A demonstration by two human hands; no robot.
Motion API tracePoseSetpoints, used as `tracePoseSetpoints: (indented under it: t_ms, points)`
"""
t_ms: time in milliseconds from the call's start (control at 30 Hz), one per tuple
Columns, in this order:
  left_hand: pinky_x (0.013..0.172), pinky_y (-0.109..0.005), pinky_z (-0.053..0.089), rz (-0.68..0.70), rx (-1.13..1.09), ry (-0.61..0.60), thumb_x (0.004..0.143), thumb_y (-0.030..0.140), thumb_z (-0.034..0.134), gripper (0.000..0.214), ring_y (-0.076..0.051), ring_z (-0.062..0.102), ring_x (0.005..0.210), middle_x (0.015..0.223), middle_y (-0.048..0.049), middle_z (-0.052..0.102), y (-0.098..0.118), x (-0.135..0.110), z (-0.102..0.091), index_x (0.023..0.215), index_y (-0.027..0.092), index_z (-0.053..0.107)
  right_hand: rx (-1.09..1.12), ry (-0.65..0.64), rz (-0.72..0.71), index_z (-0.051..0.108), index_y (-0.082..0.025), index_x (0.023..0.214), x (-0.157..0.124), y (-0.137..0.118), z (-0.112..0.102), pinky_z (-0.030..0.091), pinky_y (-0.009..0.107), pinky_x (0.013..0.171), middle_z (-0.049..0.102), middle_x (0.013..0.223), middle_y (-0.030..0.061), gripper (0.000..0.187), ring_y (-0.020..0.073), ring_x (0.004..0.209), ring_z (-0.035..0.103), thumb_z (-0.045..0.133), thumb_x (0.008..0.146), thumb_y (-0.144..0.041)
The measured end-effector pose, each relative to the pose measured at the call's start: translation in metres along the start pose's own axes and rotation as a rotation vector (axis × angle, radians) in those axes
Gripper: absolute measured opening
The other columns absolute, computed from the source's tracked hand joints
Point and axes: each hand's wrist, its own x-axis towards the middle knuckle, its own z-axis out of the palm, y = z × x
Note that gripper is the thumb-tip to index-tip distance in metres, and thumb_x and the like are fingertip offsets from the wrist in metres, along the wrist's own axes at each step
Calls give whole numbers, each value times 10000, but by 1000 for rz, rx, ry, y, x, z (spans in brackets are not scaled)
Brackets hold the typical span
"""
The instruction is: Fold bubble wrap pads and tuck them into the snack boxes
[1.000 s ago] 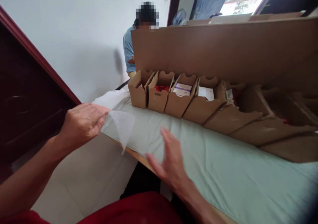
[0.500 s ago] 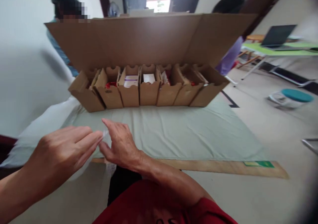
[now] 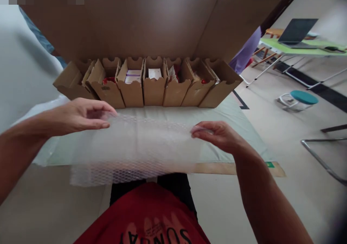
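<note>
A see-through sheet of bubble wrap [image 3: 146, 143] is stretched out in front of me, its lower edge hanging over my lap and slightly blurred. My left hand [image 3: 81, 117] holds its upper left part between thumb and fingers, loosely curved. At the upper right corner, my right hand [image 3: 221, 135] pinches the sheet with the fingertips pressed together. Beneath the wrap lies a pale green cloth [image 3: 222, 143] on the table. Both hands are in front of a row of cardboard bins.
Several cardboard bins [image 3: 154, 92] stand side by side behind the cloth, with small boxes and red items inside. A tall cardboard panel [image 3: 151, 24] rises behind them. More clear plastic [image 3: 45, 150] lies at the left. A teal-topped stool [image 3: 303, 96] and a green table [image 3: 298, 49] with a laptop [image 3: 298, 33] are at the right.
My hands were close together at the left with clear plastic between them. My right hand has moved right, and the bubble wrap is now spread wide. The view has tilted down.
</note>
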Motion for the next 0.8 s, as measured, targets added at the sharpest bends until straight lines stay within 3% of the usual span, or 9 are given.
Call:
tracePoseSetpoints:
  t_ms: [67, 133, 267, 367, 467, 533, 700, 800]
  points:
    - [630, -263, 509, -94, -115, -251, 740, 519, 644, 421, -171, 652, 725, 804, 1, 714, -12, 28, 29, 1053, 258, 753, 88, 3, 92, 749, -197, 858, 8, 28, -12, 548, 320, 730, 749, 792, 36, 278, 176, 747, 681, 737, 809, -469]
    - [648, -271, 500, -142, -137, -354, 743, 405, 620, 372, -176, 646, 731, 806, -10, 703, -20, 55, 65, 1045, 223, 736, 136, 1, 178, 734, -189, 841, 20, 61, -15, 532, 315, 682, 725, 736, 22, 280, 157, 684, 646, 750, 769, -459]
    - [622, -263, 471, -124, -6, -312, 706, 202, 556, 203, -162, 617, 655, 689, 0, 659, -21, 98, 133, 830, 189, 716, 63, 88, 253, 696, -173, 781, 41, 119, -10, 490, 307, 631, 695, 685, 23, 231, 137, 621, 597, 723, 781, -403]
    - [696, -294, 501, -100, 62, -237, 714, 136, 523, 167, -194, 650, 751, 776, -32, 694, -17, 111, 163, 763, 203, 669, -79, 232, 200, 665, -162, 799, 41, 139, -7, 483, 311, 702, 713, 763, 53, 226, 157, 714, 646, 627, 879, -370]
    - [812, -379, 526, -10, 156, -115, 797, 130, 505, 193, -260, 669, 926, 998, -100, 718, -14, 98, 176, 868, 205, 669, -255, 377, 87, 642, -177, 845, 27, 143, 0, 473, 342, 823, 725, 912, 78, 180, 199, 887, 667, 540, 936, -293]
    - [875, -440, 532, 127, 232, -53, 838, 123, 509, 194, -297, 665, 1013, 1117, -138, 713, -14, 77, 181, 910, 201, 671, -422, 426, -23, 629, -201, 843, 11, 143, 10, 464, 367, 874, 731, 1009, 89, 128, 221, 965, 656, 535, 929, -213]
    - [930, -483, 553, 510, 380, -27, 838, 45, 546, 209, -300, 684, 1070, 1198, -145, 730, -21, 24, 199, 859, 205, 679, -740, 310, -208, 630, -216, 864, -33, 149, 43, 430, 366, 855, 754, 1061, 91, 171, 224, 988, 654, 513, 943, -119]
    - [935, -479, 557, 573, 390, -18, 837, 20, 531, 234, -297, 692, 1088, 1182, -150, 742, -23, 13, 206, 868, 195, 684, -751, 274, -208, 637, -215, 881, -44, 155, 52, 417, 364, 883, 765, 1062, 76, 183, 217, 1004, 663, 502, 944, -109]
